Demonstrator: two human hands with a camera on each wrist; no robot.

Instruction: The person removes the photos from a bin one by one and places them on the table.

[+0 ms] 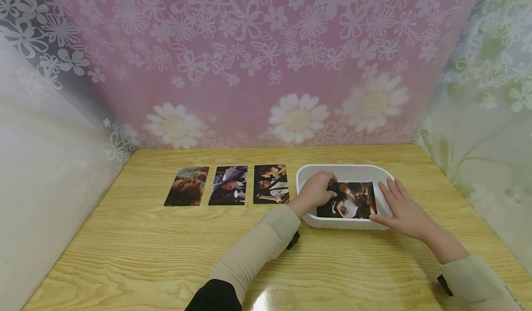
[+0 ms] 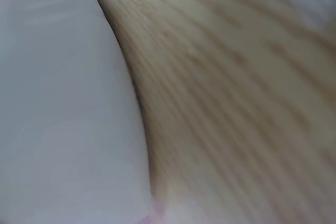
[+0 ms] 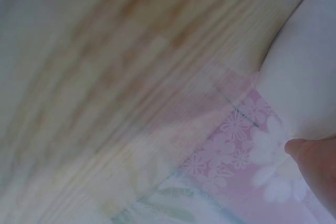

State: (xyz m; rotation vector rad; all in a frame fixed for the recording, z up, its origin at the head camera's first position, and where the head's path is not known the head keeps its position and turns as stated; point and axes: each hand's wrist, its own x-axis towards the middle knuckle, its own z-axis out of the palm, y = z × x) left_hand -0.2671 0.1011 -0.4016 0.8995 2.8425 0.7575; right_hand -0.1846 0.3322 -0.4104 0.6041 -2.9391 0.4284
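A white plastic tub point(image 1: 349, 224) stands at the right of the table. Inside it, a dark photo print point(image 1: 351, 205) lies tilted with its picture side up. My left hand point(image 1: 312, 192) reaches over the tub's left rim and pinches the photo print by its left edge, thumb on the picture. At the tub's right rim, my right hand point(image 1: 405, 213) lies with fingers spread, its thumb tip beside the print's near right corner. The tub's outer wall point(image 2: 68, 103) fills the left of the left wrist view; a fingertip point(image 3: 307, 153) shows against it in the right wrist view.
Left of the tub, three photo prints lie in a row on the wooden table point(image 1: 166, 255): a left one point(image 1: 187, 186), a middle one point(image 1: 228, 185) and a right one point(image 1: 271, 184). A pink floral curtain point(image 1: 232, 85) hangs behind the table.
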